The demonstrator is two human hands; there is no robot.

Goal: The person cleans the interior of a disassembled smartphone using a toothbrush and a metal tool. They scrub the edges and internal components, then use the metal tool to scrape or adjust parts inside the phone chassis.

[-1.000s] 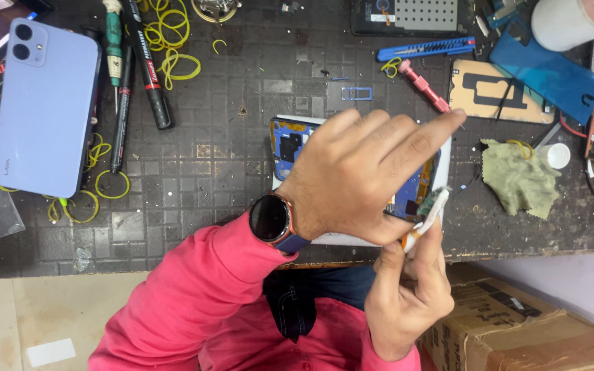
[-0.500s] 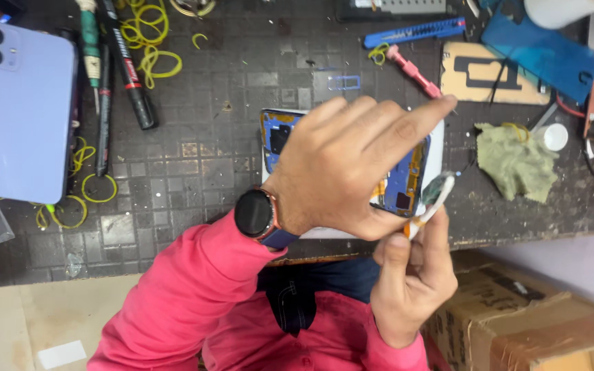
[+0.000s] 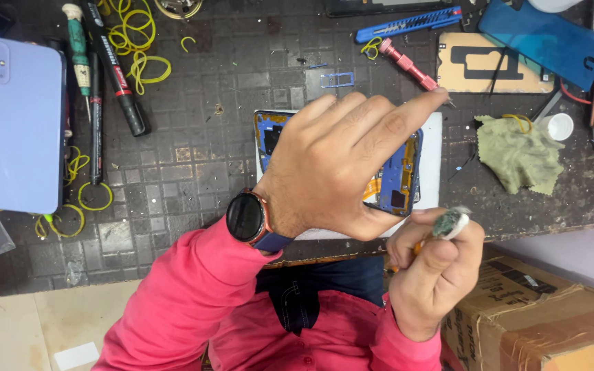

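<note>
Brush (image 3: 450,222) dropped lower, pinched in right hand (image 3: 434,275); spread left hand (image 3: 338,165) covers phone (image 3: 401,180).

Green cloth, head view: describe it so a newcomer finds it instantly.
Start at the dark gridded mat covering the bench, then go to its right side, past the opened phone under the left hand. The green cloth lies crumpled there beside a small white cap, the only soft, rumpled thing among hard tools.
</note>
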